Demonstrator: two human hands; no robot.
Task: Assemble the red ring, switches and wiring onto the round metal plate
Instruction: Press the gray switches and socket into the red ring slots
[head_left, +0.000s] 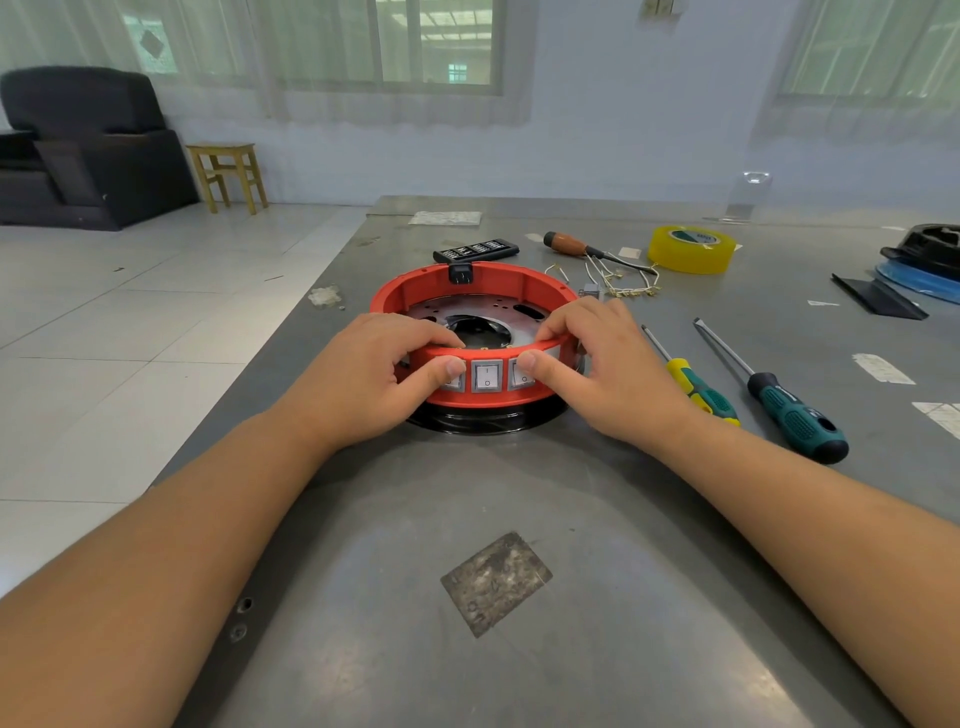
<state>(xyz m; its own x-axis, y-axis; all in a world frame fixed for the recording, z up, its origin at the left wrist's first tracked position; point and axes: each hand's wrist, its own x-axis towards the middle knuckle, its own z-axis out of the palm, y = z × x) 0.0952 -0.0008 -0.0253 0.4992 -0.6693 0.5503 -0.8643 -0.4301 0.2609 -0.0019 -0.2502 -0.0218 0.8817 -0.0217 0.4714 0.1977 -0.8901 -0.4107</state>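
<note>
On the grey metal table to my right lie two green-handled screwdrivers, the smaller with a yellow collar. Further back sit a roll of yellow tape, a wooden-handled tool and a black remote-like case. A worn sticker lies nearest me. Off the table, a wooden stool stands beside a dark armchair.

The red ring sits flat around the round metal plate, whose dark centre opening shows inside it. Three grey-framed rocker switches stand in a row in the ring's near wall, the outer two partly covered. Loose pale wiring lies on the tabletop just behind the ring.
</note>
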